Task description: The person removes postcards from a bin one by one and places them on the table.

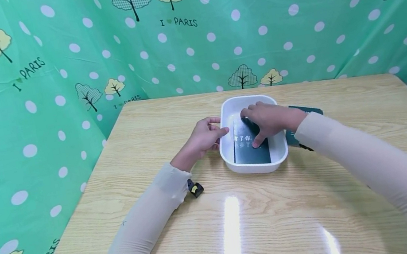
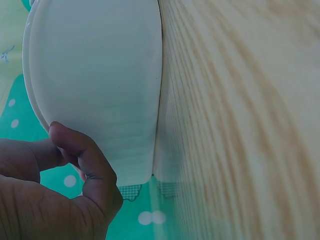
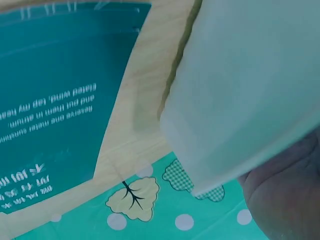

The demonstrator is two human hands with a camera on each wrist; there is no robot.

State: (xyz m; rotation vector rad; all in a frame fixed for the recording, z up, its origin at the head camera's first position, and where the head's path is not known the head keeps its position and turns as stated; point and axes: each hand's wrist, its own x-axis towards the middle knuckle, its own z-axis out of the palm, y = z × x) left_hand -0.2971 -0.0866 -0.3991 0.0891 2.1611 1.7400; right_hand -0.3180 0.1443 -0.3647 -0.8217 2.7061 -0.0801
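A white plastic tub (image 1: 244,168) stands on the table with a dark green booklet (image 1: 250,156) with white characters lying inside. At the tub's left side my left hand (image 1: 205,135) pinches the rim, thumb on top; the left wrist view shows this hand (image 2: 75,185) against the tub's wall (image 2: 100,75). My right hand (image 1: 268,118) reaches into the tub over the booklet, thumb on the cover and fingers bent near its far end. A dark patch lies beneath that hand; whether it grips anything is hidden.
A second dark green booklet (image 3: 55,100) with white print lies right of the tub, partly under the right forearm. A small black and yellow object (image 1: 196,188) sits beside the left forearm. Behind the wooden table (image 1: 155,126) hangs a green dotted curtain (image 1: 193,63).
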